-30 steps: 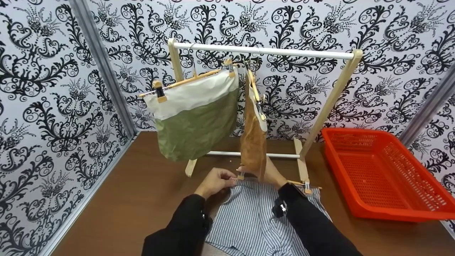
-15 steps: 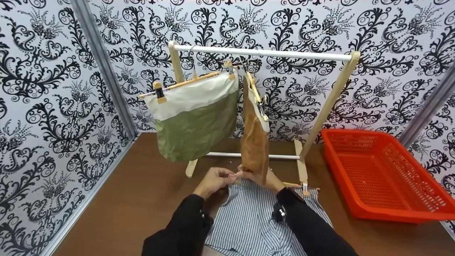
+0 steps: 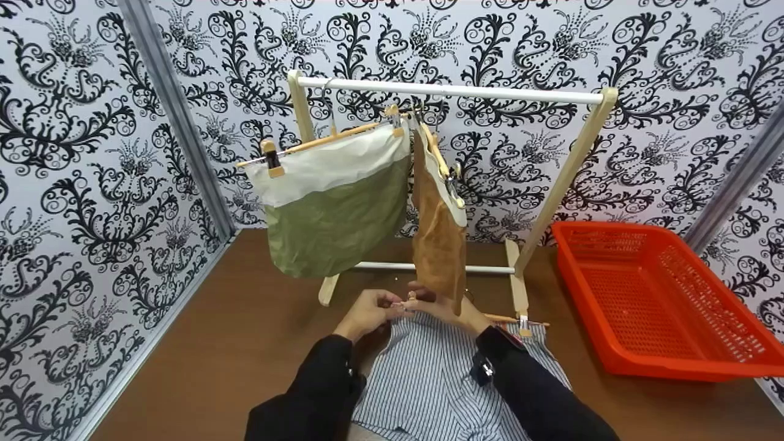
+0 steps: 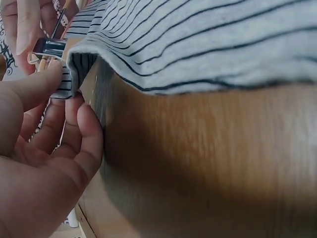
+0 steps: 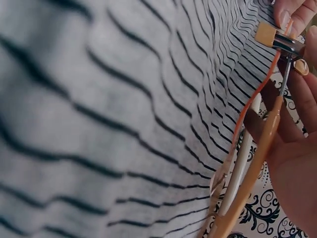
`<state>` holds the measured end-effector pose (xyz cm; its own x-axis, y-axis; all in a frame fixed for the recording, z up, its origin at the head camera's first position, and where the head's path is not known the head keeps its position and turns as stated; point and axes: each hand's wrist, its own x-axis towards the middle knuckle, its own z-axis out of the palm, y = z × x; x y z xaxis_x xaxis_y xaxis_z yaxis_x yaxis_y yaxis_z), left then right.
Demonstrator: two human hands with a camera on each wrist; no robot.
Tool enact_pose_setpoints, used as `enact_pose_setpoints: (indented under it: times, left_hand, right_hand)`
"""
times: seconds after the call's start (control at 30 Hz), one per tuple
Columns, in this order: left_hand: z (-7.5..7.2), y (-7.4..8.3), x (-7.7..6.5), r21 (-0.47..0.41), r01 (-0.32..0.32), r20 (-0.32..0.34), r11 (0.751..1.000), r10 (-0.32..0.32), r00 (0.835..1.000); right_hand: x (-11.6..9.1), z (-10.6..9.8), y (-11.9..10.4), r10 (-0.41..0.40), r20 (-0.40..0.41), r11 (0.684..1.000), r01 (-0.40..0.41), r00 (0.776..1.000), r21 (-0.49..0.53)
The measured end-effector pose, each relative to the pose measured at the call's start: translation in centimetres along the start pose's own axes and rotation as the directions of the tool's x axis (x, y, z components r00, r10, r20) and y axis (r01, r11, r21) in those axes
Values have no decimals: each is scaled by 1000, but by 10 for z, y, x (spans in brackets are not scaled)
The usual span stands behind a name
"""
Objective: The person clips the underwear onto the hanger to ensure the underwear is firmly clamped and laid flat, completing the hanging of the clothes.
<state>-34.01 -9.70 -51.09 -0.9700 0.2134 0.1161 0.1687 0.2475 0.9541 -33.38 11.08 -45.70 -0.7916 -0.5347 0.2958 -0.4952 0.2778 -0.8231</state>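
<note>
Striped shorts [image 3: 422, 361] lie on the table, with a wooden clip hanger [image 5: 260, 153] along their waistband. My left hand [image 3: 367, 313] pinches the waistband's left corner between thumb and fingers, as the left wrist view shows. Beside it, my right hand [image 3: 450, 308] holds the hanger's left clip [image 5: 267, 34], whose pad lies over the cloth near that corner. Its fingers pass behind the hanger, and part of the hand is hidden in the head view by a hanging brown cloth [image 3: 438, 251]. The hanger's other clip [image 3: 525, 326] sits on the waistband's right end.
A wooden rack with a white rail [image 3: 490, 93] stands behind the hands. A green and cream cloth [image 3: 337, 214] hangs from it, left of the brown one, which hangs low over my right hand. An orange plastic basket [image 3: 612, 355] stands at the right.
My right hand has shifted slightly left toward the left hand, its thumb now at the clip. The hanger's right end has moved slightly left. The brown cloth has swung a little.
</note>
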Motion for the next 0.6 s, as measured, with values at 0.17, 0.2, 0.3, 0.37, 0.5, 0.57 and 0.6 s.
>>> enact_pose_setpoints:
  times: [0.17,0.2,0.3,0.37,0.5,0.57,0.6]
  left_hand:
    - [1,0,0,77,-12,-5,997,13,1000]
    - [1,0,1,97,-17,-11,995,18,1000]
    - [2,3,0,171,-43,-40,984,51,998]
    - [3,6,1,229,-85,-62,970,101,993]
    - [10,13,0,361,-195,-95,912,244,965]
    - [15,16,0,461,-248,-105,852,330,938]
    - [18,17,-1,530,-268,-101,804,374,922]
  right_hand:
    - [-3,-5,19,-32,-9,999,32,999,-15]
    - [-4,-7,25,-26,-24,999,25,999,-35]
    - [-10,-14,43,-26,-77,987,13,997,-163]
    - [-16,-22,50,-12,-101,969,-13,995,-246]
    - [-30,-40,53,-3,-118,946,-35,993,-321]
    - [-41,-50,51,33,-150,949,-78,988,-306]
    - [-47,-56,50,46,-180,945,-101,983,-310]
